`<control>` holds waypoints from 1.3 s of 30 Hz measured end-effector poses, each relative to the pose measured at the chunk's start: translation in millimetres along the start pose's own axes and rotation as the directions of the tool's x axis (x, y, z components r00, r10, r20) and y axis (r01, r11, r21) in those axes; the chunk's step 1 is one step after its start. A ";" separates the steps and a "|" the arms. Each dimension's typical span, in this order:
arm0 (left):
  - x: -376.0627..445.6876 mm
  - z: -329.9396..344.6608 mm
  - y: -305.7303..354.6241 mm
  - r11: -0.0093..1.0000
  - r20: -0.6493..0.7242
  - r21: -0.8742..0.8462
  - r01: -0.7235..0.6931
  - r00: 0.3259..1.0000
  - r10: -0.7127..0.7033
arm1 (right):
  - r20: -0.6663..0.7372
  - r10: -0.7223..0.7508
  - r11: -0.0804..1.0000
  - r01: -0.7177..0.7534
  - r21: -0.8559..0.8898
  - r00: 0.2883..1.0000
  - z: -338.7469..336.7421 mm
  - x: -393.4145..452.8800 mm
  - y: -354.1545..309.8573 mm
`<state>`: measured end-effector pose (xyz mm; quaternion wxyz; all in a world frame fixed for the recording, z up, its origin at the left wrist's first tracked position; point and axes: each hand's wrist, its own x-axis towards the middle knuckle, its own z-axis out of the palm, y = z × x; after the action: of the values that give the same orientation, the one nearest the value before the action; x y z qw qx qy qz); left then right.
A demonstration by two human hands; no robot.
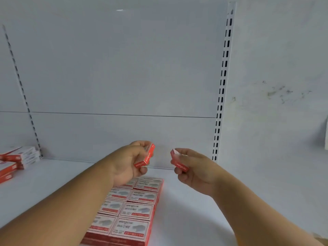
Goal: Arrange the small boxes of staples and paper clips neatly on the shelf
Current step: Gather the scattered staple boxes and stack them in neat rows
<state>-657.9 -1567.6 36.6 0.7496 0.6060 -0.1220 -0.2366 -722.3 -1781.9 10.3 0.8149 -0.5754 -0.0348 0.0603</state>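
My left hand grips a small red and white box, held tilted above the white shelf. My right hand holds a second small red box of the same kind, a short gap to the right of the first. Below both hands, several matching boxes lie flat on the shelf in two tidy columns that run from the front edge toward the back. My left forearm covers part of the left column.
A stack of several larger red and white boxes sits at the far left of the shelf. A slotted upright stands at the right of the white back panel. A plain wall lies beyond it.
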 end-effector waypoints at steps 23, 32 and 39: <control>19.7 -96.5 -27.8 0.600 0.149 0.782 -0.168 0.985 0.082 | -0.437 -0.233 0.437 -0.308 -0.845 0.869 65.4 45.6 51.9; 22.5 -89.1 -32.7 0.639 0.165 0.759 -0.130 0.986 0.004 | -0.372 -0.325 0.243 -0.304 -0.921 0.869 64.4 49.9 56.2; 22.7 -89.5 -34.6 0.638 0.191 0.759 -0.131 0.981 -0.027 | -0.477 -0.289 0.471 -0.311 -0.826 0.830 78.1 44.7 62.8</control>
<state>-603.6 -1508.2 -20.4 0.4129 0.8384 -0.2972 -0.1956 -691.5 -1682.1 -23.2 0.3710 -0.9010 0.1823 -0.1316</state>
